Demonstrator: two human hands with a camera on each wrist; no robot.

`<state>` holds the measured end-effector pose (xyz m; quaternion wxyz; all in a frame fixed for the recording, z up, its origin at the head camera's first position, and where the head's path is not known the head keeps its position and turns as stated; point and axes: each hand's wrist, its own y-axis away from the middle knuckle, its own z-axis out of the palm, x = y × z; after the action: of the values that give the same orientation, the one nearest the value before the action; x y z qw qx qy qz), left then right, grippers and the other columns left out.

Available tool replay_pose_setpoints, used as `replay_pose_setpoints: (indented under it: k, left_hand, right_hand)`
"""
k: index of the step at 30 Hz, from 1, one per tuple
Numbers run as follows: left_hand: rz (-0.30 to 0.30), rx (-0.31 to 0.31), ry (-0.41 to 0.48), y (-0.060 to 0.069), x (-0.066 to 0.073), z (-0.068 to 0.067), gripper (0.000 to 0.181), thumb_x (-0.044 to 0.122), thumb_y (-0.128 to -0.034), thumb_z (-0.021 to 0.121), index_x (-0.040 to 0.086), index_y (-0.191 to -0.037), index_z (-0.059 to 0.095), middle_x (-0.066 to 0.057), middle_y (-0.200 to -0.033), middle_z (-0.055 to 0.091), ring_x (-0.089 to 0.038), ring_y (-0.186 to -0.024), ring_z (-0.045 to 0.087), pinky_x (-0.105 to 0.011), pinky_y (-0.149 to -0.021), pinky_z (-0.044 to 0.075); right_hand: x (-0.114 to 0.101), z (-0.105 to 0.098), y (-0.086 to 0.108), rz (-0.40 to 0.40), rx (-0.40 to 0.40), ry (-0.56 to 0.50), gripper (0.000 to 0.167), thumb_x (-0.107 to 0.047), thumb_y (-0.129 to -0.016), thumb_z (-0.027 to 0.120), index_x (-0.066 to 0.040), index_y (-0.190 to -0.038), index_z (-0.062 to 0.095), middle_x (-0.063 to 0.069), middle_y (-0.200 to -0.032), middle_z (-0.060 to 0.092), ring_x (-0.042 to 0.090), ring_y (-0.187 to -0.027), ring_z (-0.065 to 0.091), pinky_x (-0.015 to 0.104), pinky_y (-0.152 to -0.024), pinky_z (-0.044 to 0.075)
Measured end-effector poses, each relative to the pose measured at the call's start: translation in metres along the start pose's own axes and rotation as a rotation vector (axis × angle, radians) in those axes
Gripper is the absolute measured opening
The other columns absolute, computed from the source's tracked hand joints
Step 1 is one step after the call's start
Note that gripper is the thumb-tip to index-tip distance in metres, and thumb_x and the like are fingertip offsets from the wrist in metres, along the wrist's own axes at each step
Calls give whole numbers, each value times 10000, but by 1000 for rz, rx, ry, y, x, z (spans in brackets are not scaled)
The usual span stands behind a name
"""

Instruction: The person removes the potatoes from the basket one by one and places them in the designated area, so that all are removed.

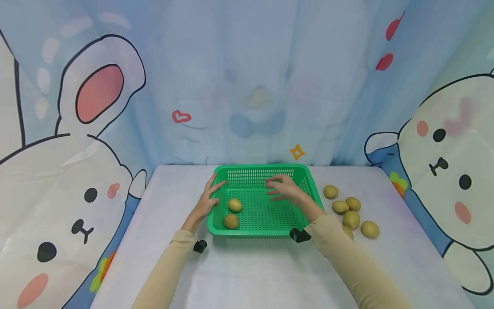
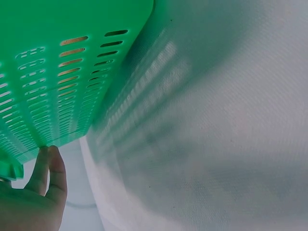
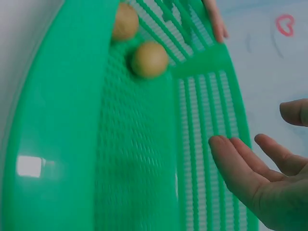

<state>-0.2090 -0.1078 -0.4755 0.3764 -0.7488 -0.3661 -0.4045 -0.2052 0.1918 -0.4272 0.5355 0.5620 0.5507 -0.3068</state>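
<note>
A green plastic basket [image 1: 266, 233] with slotted walls stands on the table. Two potatoes, a front one [image 1: 231, 221] and a rear one [image 1: 235, 205], lie at its left end. My left hand [image 1: 204, 204] is at the basket's left rim with fingers spread; the left wrist view has its fingertips [image 2: 54, 151] against the outside of the slotted wall. Over the right half of the basket hovers my right hand [image 1: 283, 187], its fingers loosely bent. In the right wrist view nothing lies between that hand's thumb and fingers [image 3: 236, 166].
Several loose potatoes [image 1: 351, 219] are grouped on the white table [image 1: 254, 274], right of the basket and beside my right forearm. One is partly hidden by the sleeve [image 1: 335, 240]. A printed curtain [image 1: 254, 86] hangs behind the table.
</note>
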Motion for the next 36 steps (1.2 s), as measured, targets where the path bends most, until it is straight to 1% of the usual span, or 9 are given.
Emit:
replay_pose_setpoints:
  k: [2,8,16,20,24,27,29,32,36]
  left_hand:
    - [1,3,0,-1,-6,2,707,-145,-720,432,-141,-1426,400,-305,-1601,5,-480,-1466,-16,-572,-958,304]
    - [20,43,-23,-7,-35,7,721,-142,-721,431,-84,-1440,431,-222,-1631,21,-436,-1483,2,-547,-903,317]
    - [9,66,-12,-11,-44,6,753,-109,-692,453,-33,-1441,466,-173,-1642,47,-413,-1489,24,-559,-947,324]
    - [8,56,-25,-10,-40,8,743,-130,-701,443,-55,-1440,453,-201,-1635,39,-431,-1483,23,-568,-956,321]
    - [-7,18,-20,-5,-18,4,718,-127,-714,437,-107,-1432,423,-259,-1618,17,-467,-1472,6,-567,-955,316]
    - [-22,-11,-23,-3,-2,1,712,-119,-720,438,-122,-1431,408,-284,-1609,11,-476,-1468,4,-574,-962,328]
    - [-26,-15,-16,-4,-1,0,714,-123,-725,438,-111,-1439,407,-274,-1613,5,-466,-1472,-5,-580,-956,330]
    - [-19,14,-21,-7,-20,4,729,-114,-716,438,-73,-1444,432,-231,-1628,21,-450,-1479,5,-586,-942,331]
    - [-17,51,-29,-11,-46,8,742,-103,-724,448,9,-1458,465,-126,-1652,32,-381,-1498,12,-525,-927,329]
  right_hand:
    - [0,13,-6,14,-27,-15,478,-162,-1010,508,69,-1423,441,320,-1385,485,460,-1222,537,520,-945,485]
    - [0,37,-22,60,-73,-32,491,-179,-996,544,62,-1415,454,319,-1397,475,466,-1240,517,535,-953,475]
    - [3,64,-36,100,-105,60,484,-168,-968,582,79,-1374,485,328,-1336,517,490,-1217,527,559,-933,480]
    - [8,78,-39,132,-125,83,487,-156,-941,622,78,-1356,518,286,-1299,558,489,-1201,538,553,-909,497]
    - [11,91,-41,142,-115,93,464,-132,-898,671,73,-1301,566,253,-1264,577,486,-1171,554,551,-872,516]
    - [10,97,-41,139,-83,97,438,-108,-886,680,75,-1271,579,263,-1278,553,499,-1182,535,563,-865,515]
    - [10,101,-41,137,-68,103,432,-98,-887,678,76,-1269,579,276,-1291,533,505,-1189,522,569,-867,511]
    - [12,108,-43,131,-41,119,439,-94,-888,676,67,-1283,572,279,-1290,510,503,-1173,524,569,-853,517]
    - [17,115,-48,113,1,133,425,-89,-897,664,48,-1288,569,266,-1245,532,469,-1132,559,571,-839,522]
